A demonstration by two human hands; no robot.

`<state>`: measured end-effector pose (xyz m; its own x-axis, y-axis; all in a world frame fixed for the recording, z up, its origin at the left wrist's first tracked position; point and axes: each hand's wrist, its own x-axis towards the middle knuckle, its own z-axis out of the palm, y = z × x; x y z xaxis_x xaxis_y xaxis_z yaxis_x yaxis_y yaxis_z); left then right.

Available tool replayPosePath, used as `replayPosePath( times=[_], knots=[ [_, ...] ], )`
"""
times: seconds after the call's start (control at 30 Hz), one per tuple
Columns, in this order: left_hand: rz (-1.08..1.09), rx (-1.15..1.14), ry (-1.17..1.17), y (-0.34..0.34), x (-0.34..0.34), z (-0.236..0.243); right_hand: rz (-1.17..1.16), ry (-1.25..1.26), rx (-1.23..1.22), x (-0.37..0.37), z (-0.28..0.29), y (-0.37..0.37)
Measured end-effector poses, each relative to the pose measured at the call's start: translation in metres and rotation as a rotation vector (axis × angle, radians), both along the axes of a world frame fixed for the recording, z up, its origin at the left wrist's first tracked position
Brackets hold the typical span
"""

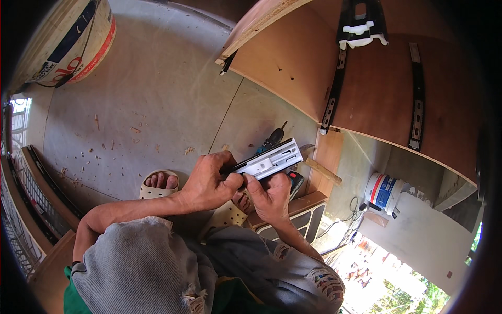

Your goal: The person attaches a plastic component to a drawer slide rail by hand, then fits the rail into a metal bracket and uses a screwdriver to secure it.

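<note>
Over our knees, seen from the head camera, we are gripping a metal drawer slide with both the left hand and right hand clamped on its near end; it could slip and pinch fingers. Beyond it, we are seeing a white bucket with a red-and-blue label at upper left and a small white tub with a blue label at right.

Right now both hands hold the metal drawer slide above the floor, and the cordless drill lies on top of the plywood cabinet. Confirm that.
Not quite. Both the left hand and right hand do hold the drawer slide, but the cordless drill lies on the floor beneath it, not on the plywood cabinet. The head view shows this.
</note>
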<state>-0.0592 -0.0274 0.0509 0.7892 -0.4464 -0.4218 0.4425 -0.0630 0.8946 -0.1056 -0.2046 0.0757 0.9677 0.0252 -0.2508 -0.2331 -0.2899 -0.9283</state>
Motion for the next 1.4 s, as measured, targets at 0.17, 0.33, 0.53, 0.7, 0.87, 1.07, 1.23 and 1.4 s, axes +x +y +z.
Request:
replayPosePath(
  times=[0.17, 0.33, 0.53, 0.7, 0.87, 1.07, 1.23, 1.4],
  knots=[
    [0.021, 0.016, -0.032, -0.0005, -0.0026, -0.0044, 0.012, -0.026, 0.000, 0.0007, -0.0013, 0.0009],
    [0.029, -0.001, -0.022, -0.0024, -0.0037, -0.0070, 0.001, -0.026, 0.017, 0.0000, -0.0019, 0.0001],
    [0.031, 0.003, -0.019, -0.0021, -0.0045, -0.0081, -0.005, -0.016, 0.043, -0.0001, -0.0022, 0.0004],
    [0.033, -0.007, 0.001, -0.0021, -0.0043, -0.0078, 0.003, -0.020, 0.026, 0.0009, -0.0006, 0.0006],
    [0.044, -0.021, 0.012, -0.0024, -0.0040, -0.0066, -0.017, -0.007, -0.042, 0.0024, 0.0026, 0.0023],
    [0.036, -0.013, 0.002, -0.0017, -0.0040, -0.0081, -0.021, -0.036, -0.119, 0.0042, 0.0047, 0.0056],
    [0.033, -0.008, 0.003, -0.0030, -0.0030, -0.0083, -0.011, -0.037, -0.132, 0.0052, 0.0054, 0.0043],
    [0.036, 0.003, -0.007, -0.0050, -0.0032, -0.0086, -0.034, -0.040, -0.160, 0.0047, 0.0045, 0.0044]
  ],
)
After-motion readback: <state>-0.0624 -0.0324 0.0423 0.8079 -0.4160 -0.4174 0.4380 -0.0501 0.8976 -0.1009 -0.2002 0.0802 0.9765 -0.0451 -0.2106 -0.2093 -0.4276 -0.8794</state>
